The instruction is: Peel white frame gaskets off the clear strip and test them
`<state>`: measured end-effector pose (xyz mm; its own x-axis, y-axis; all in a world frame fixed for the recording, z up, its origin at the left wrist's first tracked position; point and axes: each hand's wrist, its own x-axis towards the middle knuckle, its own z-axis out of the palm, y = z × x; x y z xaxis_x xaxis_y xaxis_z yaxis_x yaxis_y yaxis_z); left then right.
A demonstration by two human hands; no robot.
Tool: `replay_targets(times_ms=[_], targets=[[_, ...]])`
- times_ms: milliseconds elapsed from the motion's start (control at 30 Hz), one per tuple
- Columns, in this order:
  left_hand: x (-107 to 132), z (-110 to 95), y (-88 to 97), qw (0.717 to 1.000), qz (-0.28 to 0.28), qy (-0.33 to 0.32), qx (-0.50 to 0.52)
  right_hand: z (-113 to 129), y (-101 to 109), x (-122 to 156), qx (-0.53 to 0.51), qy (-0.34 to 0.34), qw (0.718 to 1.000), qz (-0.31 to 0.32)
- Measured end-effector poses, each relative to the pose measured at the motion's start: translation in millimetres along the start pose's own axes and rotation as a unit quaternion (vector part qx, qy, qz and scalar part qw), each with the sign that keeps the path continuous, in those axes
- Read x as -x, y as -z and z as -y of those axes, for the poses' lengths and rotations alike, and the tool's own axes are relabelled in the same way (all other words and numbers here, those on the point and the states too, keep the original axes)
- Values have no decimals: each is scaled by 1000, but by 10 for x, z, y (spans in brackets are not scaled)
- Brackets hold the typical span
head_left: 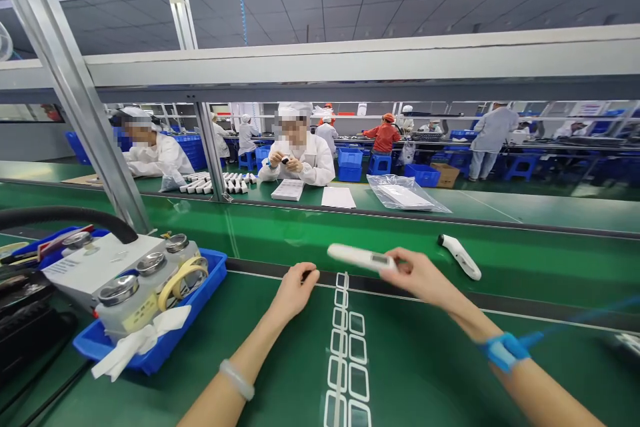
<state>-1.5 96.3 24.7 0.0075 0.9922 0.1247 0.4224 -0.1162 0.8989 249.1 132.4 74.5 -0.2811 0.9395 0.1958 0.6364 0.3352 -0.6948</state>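
My right hand [419, 275] is closed on a white thermometer-like device [361, 258] with a small grey display, held level just above the green belt. My left hand [295, 288] rests on the green mat, its fingers curled in a loose fist near the top of a strip of clear rectangular stickers [347, 347]; something small and dark may be pinched in it, but I cannot make it out. A second white device [460, 257] lies on the belt to the right of my right hand. A blue strap sits on my right wrist and a pale bracelet on the left.
A blue tray [200, 297] at the left holds metal-lidded containers, a tape roll and a white cloth. A slanted metal post [80, 93] rises at the left. Across the belt, people in white coats sit at a bench with several white devices, papers and a plastic bag [405, 193].
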Motion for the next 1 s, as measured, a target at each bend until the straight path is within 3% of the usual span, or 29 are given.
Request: replay_targets(times_ms=[100,200,300,433,600,733,800,1000], targets=[[-166,57,-194,998,8,-22,-50,-353,13,-447,45,-124,979,-154],[-199,53,-374,997,18,-31,-74,-604,-74,-737,72,-174,961,-203],[-177,44,-461,997,0,-39,-63,-749,-188,-839,75,-184,955,-222],[-109,36,-460,998,-34,-47,17,-731,-316,-705,48,-127,959,-250],[-24,42,-447,981,-80,-7,177,-365,-601,-95,-26,18,978,-208],[0,74,-471,958,-127,10,259,-62,-843,322,-111,162,970,-146],[14,71,-491,946,-139,17,292,3,-921,386,-145,165,967,-125],[81,-5,-533,922,-156,40,353,-21,-1035,332,-292,43,953,-75]])
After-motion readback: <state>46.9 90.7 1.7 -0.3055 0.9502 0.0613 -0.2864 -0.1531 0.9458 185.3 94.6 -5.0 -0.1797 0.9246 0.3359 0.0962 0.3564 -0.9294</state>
